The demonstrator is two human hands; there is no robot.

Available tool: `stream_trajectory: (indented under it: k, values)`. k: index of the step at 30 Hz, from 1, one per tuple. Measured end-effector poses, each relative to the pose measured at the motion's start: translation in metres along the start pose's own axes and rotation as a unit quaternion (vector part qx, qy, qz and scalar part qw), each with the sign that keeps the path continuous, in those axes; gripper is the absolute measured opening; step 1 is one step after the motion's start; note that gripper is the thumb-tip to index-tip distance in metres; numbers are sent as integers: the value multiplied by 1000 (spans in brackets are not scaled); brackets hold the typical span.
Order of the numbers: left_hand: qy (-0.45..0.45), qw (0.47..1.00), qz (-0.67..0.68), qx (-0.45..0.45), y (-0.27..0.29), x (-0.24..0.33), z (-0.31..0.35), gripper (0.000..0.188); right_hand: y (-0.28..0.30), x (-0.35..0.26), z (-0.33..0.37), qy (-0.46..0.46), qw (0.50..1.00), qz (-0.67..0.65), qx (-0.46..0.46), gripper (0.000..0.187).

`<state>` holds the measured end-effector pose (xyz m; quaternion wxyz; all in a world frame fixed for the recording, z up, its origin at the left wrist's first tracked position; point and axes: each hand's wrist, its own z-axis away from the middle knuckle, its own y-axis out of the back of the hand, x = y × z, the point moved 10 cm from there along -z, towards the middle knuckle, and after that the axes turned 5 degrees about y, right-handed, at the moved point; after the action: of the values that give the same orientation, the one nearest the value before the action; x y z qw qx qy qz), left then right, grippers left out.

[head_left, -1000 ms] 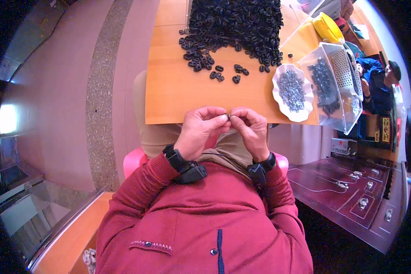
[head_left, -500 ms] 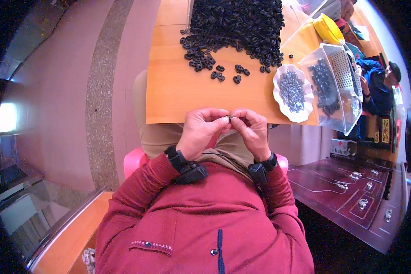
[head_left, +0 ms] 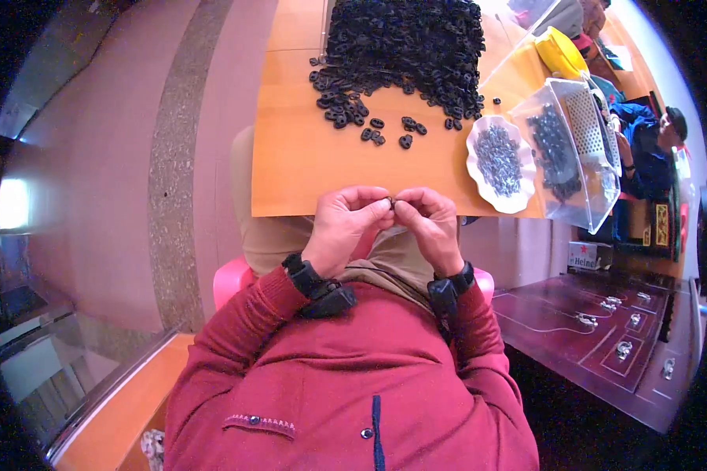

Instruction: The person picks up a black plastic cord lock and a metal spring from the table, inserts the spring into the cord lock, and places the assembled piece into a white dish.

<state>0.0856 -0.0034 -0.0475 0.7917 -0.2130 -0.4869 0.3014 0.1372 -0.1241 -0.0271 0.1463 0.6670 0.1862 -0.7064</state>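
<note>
Hands meet at the near edge of the wooden table (head_left: 306,169), fingertips pressed together over one small dark part (head_left: 391,203). Left hand (head_left: 347,225) pinches the part from its side, fingers curled; right hand (head_left: 432,224) pinches it from the other side, thumb and forefinger closed on the same piece. Part sits between the two thumbs, just above the table edge, too small to make out its shape. Both wrists carry black bands. Farther up the table lies a large heap of black pieces (head_left: 408,47), with a few strays (head_left: 377,133) scattered toward the person. To the right of the hands, apart from them, stands a white scalloped dish (head_left: 518,206) holding small grey metal bits, and just beside it a clear plastic bag (head_left: 593,200) with more dark pieces
</note>
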Motion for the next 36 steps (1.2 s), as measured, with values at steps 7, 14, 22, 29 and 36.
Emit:
stream_trajectory:
  k: [7,14,22,29,36]
  values:
    - [3,1000,3,2,1,1,0,14,-1,-3,1,11,1000,12,-3,15]
    - [-12,1000,9,7,4,4,0,15,3,-20,-11,31,996,84,0,14]
    - [-25,997,23,69,14,12,5,13,4,-70,-53,198,873,444,31,16]
    - [-23,997,24,65,13,12,3,14,4,-68,-69,187,790,583,34,20]
    - [-17,997,26,67,14,10,3,14,-2,-71,-62,245,772,586,28,15]
